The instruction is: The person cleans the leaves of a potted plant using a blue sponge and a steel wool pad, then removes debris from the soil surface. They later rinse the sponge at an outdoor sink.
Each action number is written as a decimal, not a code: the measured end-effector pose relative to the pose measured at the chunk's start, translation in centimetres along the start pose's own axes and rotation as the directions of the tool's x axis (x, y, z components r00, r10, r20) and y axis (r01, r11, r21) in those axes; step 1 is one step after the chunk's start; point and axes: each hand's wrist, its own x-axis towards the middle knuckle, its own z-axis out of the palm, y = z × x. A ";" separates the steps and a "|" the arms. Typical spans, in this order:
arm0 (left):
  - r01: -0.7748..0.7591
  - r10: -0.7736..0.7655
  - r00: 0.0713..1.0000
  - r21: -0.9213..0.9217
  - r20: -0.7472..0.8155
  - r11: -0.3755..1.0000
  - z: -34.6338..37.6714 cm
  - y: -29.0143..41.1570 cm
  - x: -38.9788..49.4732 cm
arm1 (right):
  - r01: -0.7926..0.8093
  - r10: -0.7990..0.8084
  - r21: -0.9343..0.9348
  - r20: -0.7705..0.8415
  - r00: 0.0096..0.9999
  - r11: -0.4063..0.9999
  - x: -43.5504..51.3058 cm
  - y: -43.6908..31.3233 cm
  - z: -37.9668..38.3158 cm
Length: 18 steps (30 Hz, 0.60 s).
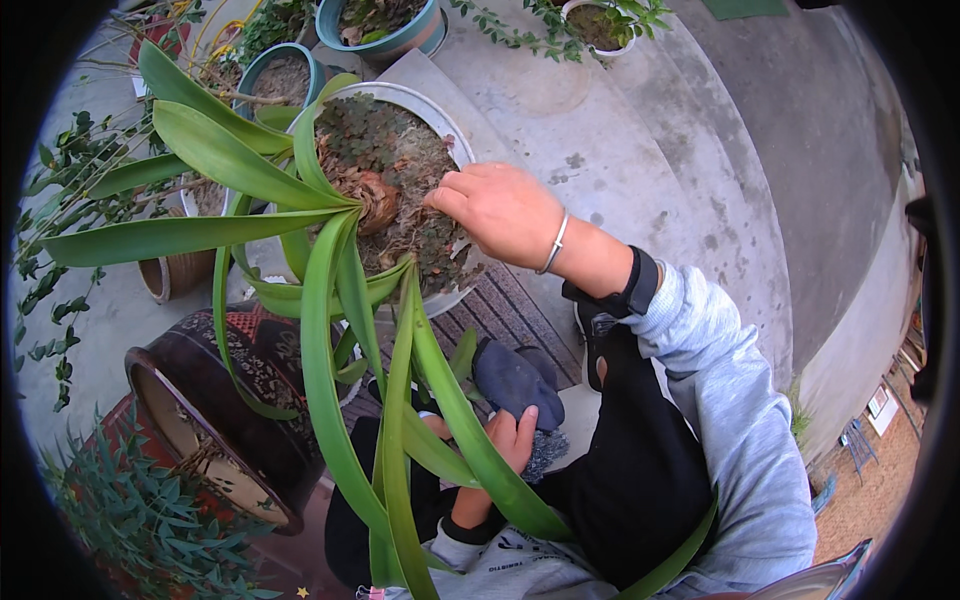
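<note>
A large white-rimmed pot [405, 90] holds a bulb plant with long strap leaves [240, 157] and a brown papery bulb [377, 201]. Low clover-like weeds [367, 127] grow in its dry soil. Over the soil near the right rim is my right hand [499, 214], wearing a silver bangle, its fingertips brought together; whether something thin is pinched there I cannot tell. Lower down, by my lap, my left hand [514, 442] grips dark blue-grey work gloves [517, 382] with speckled grey knit. Leaves partly cover that hand and its wrist.
A dark glazed pot [225, 405] lies tipped on its side at lower left, near a leafy bush [150, 517]. Blue-green pots [379, 41] and a small brown pot [176, 270] stand around. Curved concrete steps [637, 142] lie right; long leaves hang over my lap.
</note>
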 end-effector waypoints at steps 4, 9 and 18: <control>-0.024 0.024 1.000 -0.028 -0.009 0.999 0.1 -0.1 0.1 | 0.011 -0.010 -0.008 0.182 0.983 1.000 0.7 0.8 -0.2; -0.003 0.003 1.000 0.006 -0.002 1.000 0.0 -0.5 -0.1 | 0.077 -0.071 -0.014 0.249 0.966 0.997 1.1 0.3 -0.7; -0.024 0.024 1.000 0.034 -0.005 0.999 -0.2 -0.5 -0.4 | 0.167 0.006 -0.238 0.591 0.807 0.957 3.9 -2.2 0.5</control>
